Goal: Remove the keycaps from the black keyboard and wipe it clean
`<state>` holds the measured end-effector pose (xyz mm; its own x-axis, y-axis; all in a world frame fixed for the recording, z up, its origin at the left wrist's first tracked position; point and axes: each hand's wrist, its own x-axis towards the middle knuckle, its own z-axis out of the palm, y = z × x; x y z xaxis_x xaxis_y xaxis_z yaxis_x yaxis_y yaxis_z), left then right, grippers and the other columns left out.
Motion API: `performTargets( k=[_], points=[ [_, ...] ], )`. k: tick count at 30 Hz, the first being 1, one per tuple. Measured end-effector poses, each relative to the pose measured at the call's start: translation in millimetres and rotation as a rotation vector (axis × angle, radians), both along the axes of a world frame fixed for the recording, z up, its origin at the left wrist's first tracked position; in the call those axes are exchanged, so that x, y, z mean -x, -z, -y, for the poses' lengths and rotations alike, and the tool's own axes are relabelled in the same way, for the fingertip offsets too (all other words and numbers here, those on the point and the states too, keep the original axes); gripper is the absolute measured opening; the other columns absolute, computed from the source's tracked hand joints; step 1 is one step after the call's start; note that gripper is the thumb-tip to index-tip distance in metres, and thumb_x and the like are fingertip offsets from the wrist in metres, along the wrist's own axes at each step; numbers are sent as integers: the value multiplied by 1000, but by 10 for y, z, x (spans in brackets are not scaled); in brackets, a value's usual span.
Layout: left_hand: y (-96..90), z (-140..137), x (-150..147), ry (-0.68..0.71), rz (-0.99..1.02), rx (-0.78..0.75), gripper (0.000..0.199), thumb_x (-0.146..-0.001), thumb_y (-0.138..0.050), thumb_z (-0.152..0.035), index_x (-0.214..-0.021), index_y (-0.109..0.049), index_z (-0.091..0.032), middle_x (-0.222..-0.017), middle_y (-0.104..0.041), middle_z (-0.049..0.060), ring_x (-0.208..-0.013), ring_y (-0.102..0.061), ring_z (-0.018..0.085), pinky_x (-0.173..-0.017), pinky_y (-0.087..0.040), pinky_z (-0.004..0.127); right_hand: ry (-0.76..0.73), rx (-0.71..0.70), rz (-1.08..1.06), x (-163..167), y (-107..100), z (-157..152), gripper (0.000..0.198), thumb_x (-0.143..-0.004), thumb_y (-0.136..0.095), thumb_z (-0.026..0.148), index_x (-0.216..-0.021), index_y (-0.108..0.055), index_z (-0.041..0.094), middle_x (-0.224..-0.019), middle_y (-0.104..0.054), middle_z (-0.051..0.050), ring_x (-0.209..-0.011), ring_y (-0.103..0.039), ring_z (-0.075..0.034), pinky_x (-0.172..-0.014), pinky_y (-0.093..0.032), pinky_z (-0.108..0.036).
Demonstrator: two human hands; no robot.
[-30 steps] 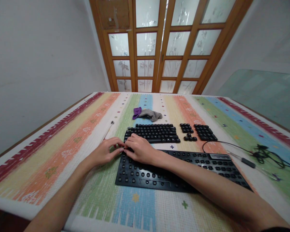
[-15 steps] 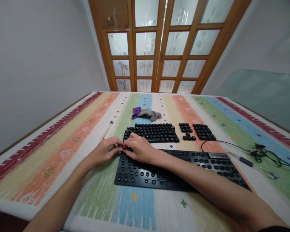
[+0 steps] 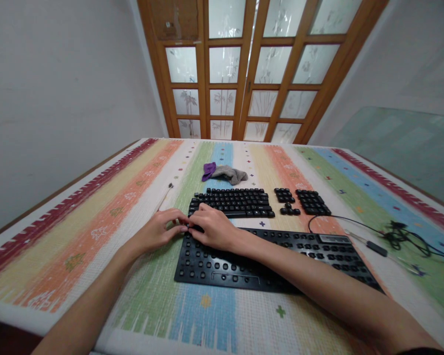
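A black keyboard base (image 3: 225,268) lies near the front of the table, its key posts bare of keycaps. At its upper left corner my left hand (image 3: 161,228) has thumb and index finger pinched together. My right hand (image 3: 212,228) meets it there, fingers bent and closed over the same corner. Whatever small thing sits between the fingertips is hidden. My right forearm crosses over the base. Just beyond the hands, black keycaps (image 3: 240,201) are laid out in keyboard rows. Smaller groups of navigation keycaps (image 3: 284,195), arrow keycaps (image 3: 289,209) and number pad keycaps (image 3: 313,202) lie to the right.
A grey and purple cloth (image 3: 225,172) lies behind the keycaps. To the left is a thin stick with a dark tip (image 3: 170,186). On the right are the coiled black cable (image 3: 399,234) and a tool with a dark handle (image 3: 376,248). A striped tablecloth (image 3: 133,197) covers the table.
Both hands stay at the same corner with hardly any finger motion. The view has shifted very slightly.
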<state>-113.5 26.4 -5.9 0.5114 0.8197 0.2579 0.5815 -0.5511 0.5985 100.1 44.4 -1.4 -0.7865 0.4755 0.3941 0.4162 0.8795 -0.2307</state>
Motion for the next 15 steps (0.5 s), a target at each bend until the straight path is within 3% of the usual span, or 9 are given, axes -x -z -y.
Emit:
performTargets(
  k=[15],
  points=[
    [-6,5,-9,-14,-18,-35,11,-87,-60,-27,-88,-67,-18,-86,-70,3,-81,-65,17,-80,-50,31,51,25,-70,-7,29,27,7,-88,-62,20,-90,-67,16,-84,-73,-8,-80,-53,-21,-71,-42,-30]
  ],
)
